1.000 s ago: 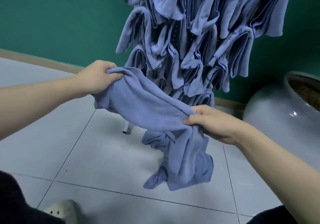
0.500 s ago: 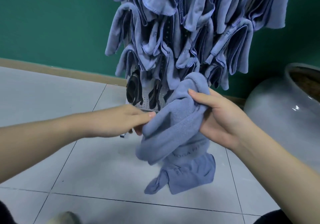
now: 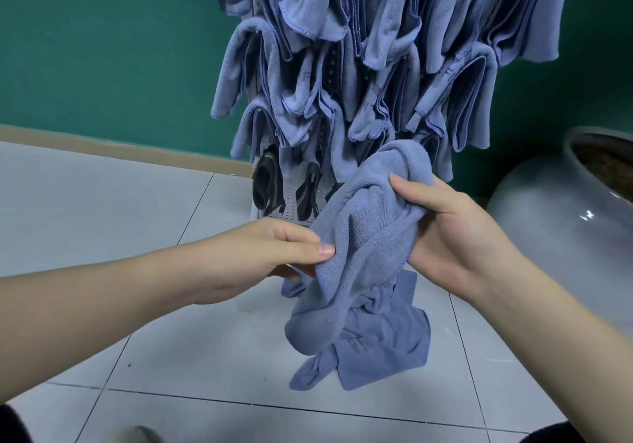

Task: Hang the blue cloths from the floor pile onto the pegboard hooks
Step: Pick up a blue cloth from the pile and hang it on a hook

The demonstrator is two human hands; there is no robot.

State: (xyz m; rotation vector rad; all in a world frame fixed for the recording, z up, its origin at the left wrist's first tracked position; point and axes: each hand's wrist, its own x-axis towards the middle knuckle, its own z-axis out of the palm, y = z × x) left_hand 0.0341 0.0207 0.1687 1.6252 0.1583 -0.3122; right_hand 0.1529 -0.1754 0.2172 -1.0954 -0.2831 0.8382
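The right hand (image 3: 455, 237) gripped the folded top of a blue cloth (image 3: 363, 237) while the left hand (image 3: 274, 254) pinched its side edge, probably to form a loop for the bare black hooks (image 3: 270, 185) low on the pegboard (image 3: 291, 211). More cloths (image 3: 383, 343) lay on the floor (image 3: 120, 202) beneath.
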